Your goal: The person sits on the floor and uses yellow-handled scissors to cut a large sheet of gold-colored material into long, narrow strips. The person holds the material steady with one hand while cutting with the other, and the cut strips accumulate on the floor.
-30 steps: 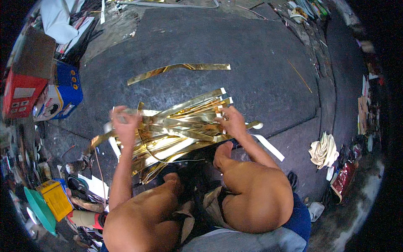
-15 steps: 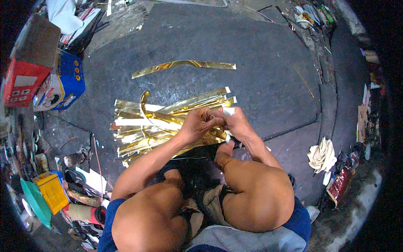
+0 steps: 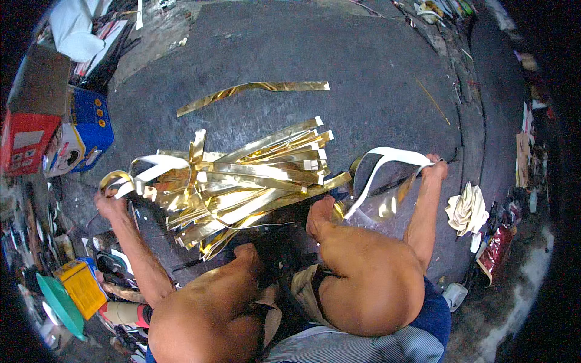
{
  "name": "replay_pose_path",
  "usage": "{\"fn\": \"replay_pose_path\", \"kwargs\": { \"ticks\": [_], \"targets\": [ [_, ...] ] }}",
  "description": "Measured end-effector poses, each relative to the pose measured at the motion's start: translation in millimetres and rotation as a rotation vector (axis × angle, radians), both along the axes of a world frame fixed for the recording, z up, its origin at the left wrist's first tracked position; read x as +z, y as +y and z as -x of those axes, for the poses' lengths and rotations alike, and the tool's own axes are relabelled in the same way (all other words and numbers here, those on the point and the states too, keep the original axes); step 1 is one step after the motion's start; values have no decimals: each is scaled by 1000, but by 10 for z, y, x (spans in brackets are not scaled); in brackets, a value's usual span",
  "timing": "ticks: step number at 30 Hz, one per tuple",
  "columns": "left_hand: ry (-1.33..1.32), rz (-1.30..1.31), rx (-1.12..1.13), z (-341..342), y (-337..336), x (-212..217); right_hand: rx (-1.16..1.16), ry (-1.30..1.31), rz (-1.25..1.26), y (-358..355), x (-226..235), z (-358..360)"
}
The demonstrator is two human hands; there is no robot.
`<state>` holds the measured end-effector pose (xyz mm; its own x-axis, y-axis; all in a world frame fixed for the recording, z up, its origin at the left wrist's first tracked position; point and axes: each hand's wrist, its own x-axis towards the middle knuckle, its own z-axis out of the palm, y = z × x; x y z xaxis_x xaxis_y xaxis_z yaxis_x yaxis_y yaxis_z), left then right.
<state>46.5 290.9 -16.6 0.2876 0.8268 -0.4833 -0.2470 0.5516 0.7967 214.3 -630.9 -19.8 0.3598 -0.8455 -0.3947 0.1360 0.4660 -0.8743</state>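
Note:
A bundle of shiny gold strips [image 3: 260, 172] with white undersides lies on the dark floor in front of my feet, gathered at its left part where a strip crosses it. Out to the left, my left hand [image 3: 113, 204] is closed at a curled gold strip [image 3: 115, 179]. Far to the right, my right hand [image 3: 434, 167] is closed on the end of a looped strip [image 3: 396, 154] whose white back shows. That loop runs back toward the bundle near my right foot. Beyond the bundle a single gold strip [image 3: 257, 88] lies apart.
Red and blue cartons [image 3: 91, 124] stand at the left. A yellow box [image 3: 82, 289] and a green round object [image 3: 59, 305] lie at lower left. On the right are a crumpled cream cloth [image 3: 466, 209] and a dark red packet [image 3: 495, 260]. My bent knees frame the near side.
My hands were together over the bundle's right end; now they are spread wide to both sides, drawing strips outward. The bundle's strips have shifted, and a looped strip now stretches to the right.

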Motion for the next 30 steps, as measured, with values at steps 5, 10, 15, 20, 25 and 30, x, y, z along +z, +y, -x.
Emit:
{"fn": "replay_pose_path", "kwargs": {
  "ticks": [5,10,15,20,25,30],
  "targets": [
    [292,-527,49,-1,24,82,1002,353,796,1249,13,169],
    [451,-1286,-701,-599,-2353,391,1744,883,969,2751,83,740],
    [194,-836,-1497,-423,-3493,211,1581,832,672,2839,-261,927],
    [351,-713,-1778,-571,-3863,214,1577,496,217,3122,184,955],
    [-6,-454,-1767,-721,-4011,444,1662,148,-118,3269,564,844],
    [387,132,-1143,-770,-3570,635,1056,-87,-641,2984,798,604]
  ]
}}
